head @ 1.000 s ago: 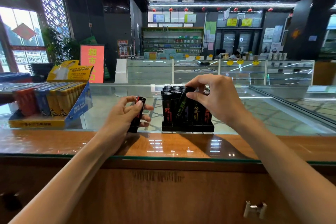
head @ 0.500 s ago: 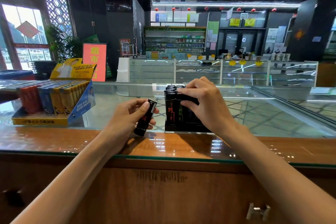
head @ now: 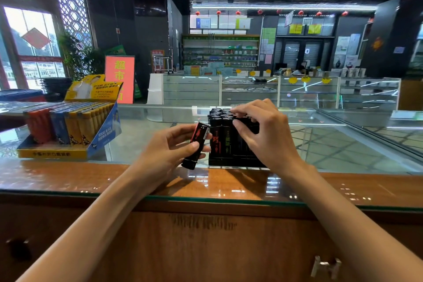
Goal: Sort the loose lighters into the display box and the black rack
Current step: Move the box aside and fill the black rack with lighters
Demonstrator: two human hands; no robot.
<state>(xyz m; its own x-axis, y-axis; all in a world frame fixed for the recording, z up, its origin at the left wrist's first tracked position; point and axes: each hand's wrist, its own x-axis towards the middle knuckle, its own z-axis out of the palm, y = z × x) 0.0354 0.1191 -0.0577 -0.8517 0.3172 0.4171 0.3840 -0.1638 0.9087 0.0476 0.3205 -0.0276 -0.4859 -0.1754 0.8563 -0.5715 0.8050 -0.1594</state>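
Pretty sure this is a shop, supermarket kind of place. A glass counter [head: 142, 137] with a wooden edge is running across the front, and a display box [head: 52, 153] of coloured lighters [head: 68, 126] is sitting on it, near a black rack [head: 229, 162] holding more. Further back, glass showcases [head: 251, 91] are lining the floor, shelves [head: 219, 52] are holding packaged goods, a red lightbox sign [head: 119, 78] is glowing, and red lanterns [head: 218, 12] are hanging from the ceiling.

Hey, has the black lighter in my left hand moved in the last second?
Yes. The black lighter in the left hand has moved right, toward the black rack, and its top now tilts almost against the rack's left edge.
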